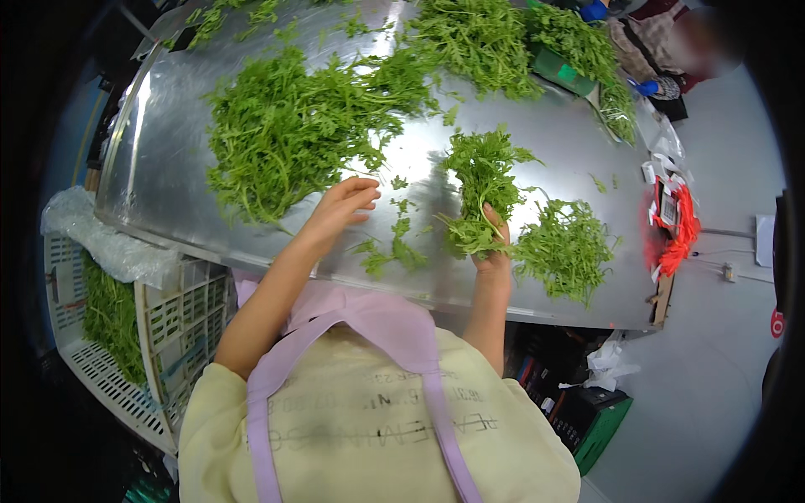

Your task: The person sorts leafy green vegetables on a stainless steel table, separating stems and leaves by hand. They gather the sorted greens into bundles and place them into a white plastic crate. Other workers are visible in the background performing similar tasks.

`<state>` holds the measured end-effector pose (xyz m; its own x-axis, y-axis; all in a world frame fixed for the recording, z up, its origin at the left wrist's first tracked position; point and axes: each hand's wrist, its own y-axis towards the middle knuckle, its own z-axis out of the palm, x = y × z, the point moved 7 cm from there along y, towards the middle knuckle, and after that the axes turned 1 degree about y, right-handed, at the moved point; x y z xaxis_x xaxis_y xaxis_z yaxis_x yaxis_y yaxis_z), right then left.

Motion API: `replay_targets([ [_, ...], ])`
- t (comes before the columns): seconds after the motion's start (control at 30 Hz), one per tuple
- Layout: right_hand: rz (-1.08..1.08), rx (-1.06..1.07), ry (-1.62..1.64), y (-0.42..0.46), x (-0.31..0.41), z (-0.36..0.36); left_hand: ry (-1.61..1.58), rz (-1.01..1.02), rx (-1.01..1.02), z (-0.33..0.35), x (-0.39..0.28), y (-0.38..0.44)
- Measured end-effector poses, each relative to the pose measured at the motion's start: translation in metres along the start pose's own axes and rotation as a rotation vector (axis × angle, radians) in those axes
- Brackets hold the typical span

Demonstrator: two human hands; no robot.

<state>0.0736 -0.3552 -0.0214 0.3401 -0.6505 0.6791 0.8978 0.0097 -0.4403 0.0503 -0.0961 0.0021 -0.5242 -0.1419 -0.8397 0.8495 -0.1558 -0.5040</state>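
A bunch of leafy greens (483, 173) is gripped in my right hand (492, 242), whose thumb lies across the stems. My left hand (348, 204) hovers over the metal table with bent fingers and nothing in them. Beside it, to the left, spreads a large loose heap of the same greens (283, 132). Between my hands lie a few stray sprigs (399, 245). Close to the right of my right hand sits a smaller pile of greens (563, 248) on the stainless steel table (597, 207).
Another heap of greens (478, 44) and a green scoop-like container (560, 69) lie at the far side, near a co-worker's blue-gloved hand (646, 87). Red ties (676, 226) hang at the right edge. A white plastic crate (182, 320) holding greens stands at left.
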Motion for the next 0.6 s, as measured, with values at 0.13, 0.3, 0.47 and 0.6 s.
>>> replay_targets([
  [0.13, 0.113, 0.079, 0.211, 0.001, -0.002, -0.008, -0.030, -0.036, 0.033, 0.006, 0.009, -0.001],
  [0.3, 0.042, 0.333, 0.297, -0.006, 0.004, 0.009, -0.009, -0.048, 0.060, 0.009, 0.014, 0.001],
  [0.47, 0.091, 0.386, 0.386, -0.010, 0.009, 0.024, -0.024, -0.062, 0.048, 0.007, 0.017, 0.002],
  [0.6, 0.084, 0.283, 0.472, -0.002, 0.007, 0.022, -0.043, -0.080, 0.028, 0.004, 0.022, 0.006],
])
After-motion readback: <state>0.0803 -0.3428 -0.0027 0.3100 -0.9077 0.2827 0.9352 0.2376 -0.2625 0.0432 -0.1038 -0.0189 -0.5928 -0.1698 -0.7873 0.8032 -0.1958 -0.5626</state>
